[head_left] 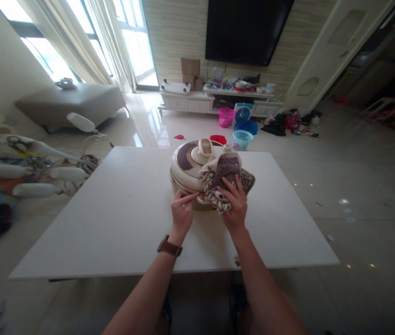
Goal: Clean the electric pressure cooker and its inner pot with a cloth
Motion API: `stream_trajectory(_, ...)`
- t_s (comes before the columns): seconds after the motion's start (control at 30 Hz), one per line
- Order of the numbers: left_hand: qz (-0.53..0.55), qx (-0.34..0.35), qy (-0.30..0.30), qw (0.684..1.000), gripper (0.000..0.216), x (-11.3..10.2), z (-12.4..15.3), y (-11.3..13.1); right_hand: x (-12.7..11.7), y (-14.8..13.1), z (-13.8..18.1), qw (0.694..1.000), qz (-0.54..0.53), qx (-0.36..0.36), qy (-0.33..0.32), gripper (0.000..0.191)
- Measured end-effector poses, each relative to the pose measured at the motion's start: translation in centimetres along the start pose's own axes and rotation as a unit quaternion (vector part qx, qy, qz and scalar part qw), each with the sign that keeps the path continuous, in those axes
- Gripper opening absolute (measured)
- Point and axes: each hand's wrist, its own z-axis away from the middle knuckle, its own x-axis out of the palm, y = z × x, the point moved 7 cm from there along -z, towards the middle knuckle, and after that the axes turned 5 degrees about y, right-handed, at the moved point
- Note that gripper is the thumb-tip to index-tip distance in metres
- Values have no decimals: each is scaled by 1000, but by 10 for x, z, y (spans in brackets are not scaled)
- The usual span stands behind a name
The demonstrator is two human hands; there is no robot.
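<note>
A cream electric cooker (pixel 180 174) with a brown-patterned lid and a knob on top stands upright on a white table (pixel 121 223). A brown and white patterned cloth (pixel 230 172) lies bunched against the cooker's right front side. My right hand (pixel 235 204) presses and grips this cloth, its fingers spread over it. At the cooker's front, my left hand (pixel 182 211), with a watch on the wrist, has its index finger stretched to the front tab under the lid rim; the other fingers are curled. The cloth hides the cooker's right side.
The table's front edge is close to my body. Beyond the table, a pink basket (pixel 226 117) and a light blue basket (pixel 242 139) stand on the floor. A lamp with several white shades (pixel 68 174) lies at the left. A cluttered TV cabinet (pixel 200 104) lines the wall.
</note>
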Motion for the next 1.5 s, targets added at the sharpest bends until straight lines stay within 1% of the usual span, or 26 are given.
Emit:
stream_trajectory(0.1, 2, 5, -12, 1000, 33, 0, 0, 1, 1, 11, 4, 998, -15, 52, 28, 32)
stream_trajectory(0.2, 0, 0, -24, 1000, 36, 0, 0, 2, 2, 12, 9, 996, -29, 73, 46, 33)
stream_trajectory(0.33, 1, -7, -40, 999, 36, 2, -1, 2, 2, 16, 9, 987, -53, 122, 90, 41)
stream_trajectory(0.4, 3, -13, -45, 999, 35, 2, 0, 2, 0, 25, 7, 973, -81, 169, 132, 47)
stream_trajectory(0.47, 4, -20, -48, 999, 37, 2, 0, 2, -5, 37, 6, 949, -103, 230, 190, 51)
stream_trajectory(0.53, 5, -29, -57, 998, 40, 3, 0, 2, -13, 45, 7, 923, -103, 279, 244, 52)
stream_trajectory(0.57, 5, -33, -63, 997, 42, 3, 0, 3, -16, 47, 7, 916, -97, 291, 261, 52)
stream_trajectory(0.6, 5, -37, -69, 997, 44, 3, 0, 3, -19, 45, 6, 915, -90, 291, 264, 52)
stream_trajectory(0.67, 4, -43, -80, 996, 48, 3, 1, 4, -20, 38, -2, 933, -71, 269, 227, 54)
stream_trajectory(0.7, 4, -44, -83, 996, 50, 3, 1, 5, -18, 32, -7, 947, -52, 255, 189, 55)
stream_trajectory(0.77, 6, -47, -90, 995, 52, 3, 2, 6, -9, 23, -21, 971, 5, 225, 83, 58)
stream_trajectory(0.8, 6, -48, -93, 994, 53, 3, 3, 6, -3, 19, -29, 977, 40, 209, 27, 61)
stream_trajectory(0.87, 2, -52, -98, 994, 53, 3, 4, 5, 7, 16, -47, 976, 106, 178, -66, 65)
stream_trajectory(0.9, -2, -53, -101, 993, 54, 2, 5, 5, 11, 16, -57, 972, 133, 164, -99, 66)
stream_trajectory(1.0, -4, -55, -112, 992, 54, 2, 7, 4, 20, 24, -89, 961, 183, 138, -156, 68)
stream_trajectory(1.07, 2, -54, -116, 992, 52, 2, 7, 5, 26, 28, -105, 957, 193, 122, -180, 70)
stream_trajectory(1.13, 13, -54, -109, 993, 49, 1, 6, 7, 31, 29, -115, 955, 193, 110, -195, 72)
stream_trajectory(1.23, 44, -80, -74, 993, 36, -2, 5, 7, 29, 25, -112, 954, 192, 100, -206, 70)
stream_trajectory(1.3, 58, -121, -72, 988, 25, -1, 7, 0, 23, 20, -100, 955, 186, 97, -211, 66)
stream_trajectory(1.33, 56, -145, -86, 984, 20, 2, 9, -4, 19, 18, -93, 956, 180, 98, -210, 64)
stream_trajectory(1.4, 44, -187, -136, 972, 16, 12, 17, -12, 10, 14, -78, 961, 156, 106, -201, 61)
stream_trajectory(1.47, 49, -217, -182, 958, 18, 22, 26, -18, 1, 13, -61, 969, 121, 117, -181, 60)
stream_trajectory(1.5, 64, -228, -196, 952, 19, 27, 30, -18, -2, 12, -53, 973, 103, 123, -169, 60)
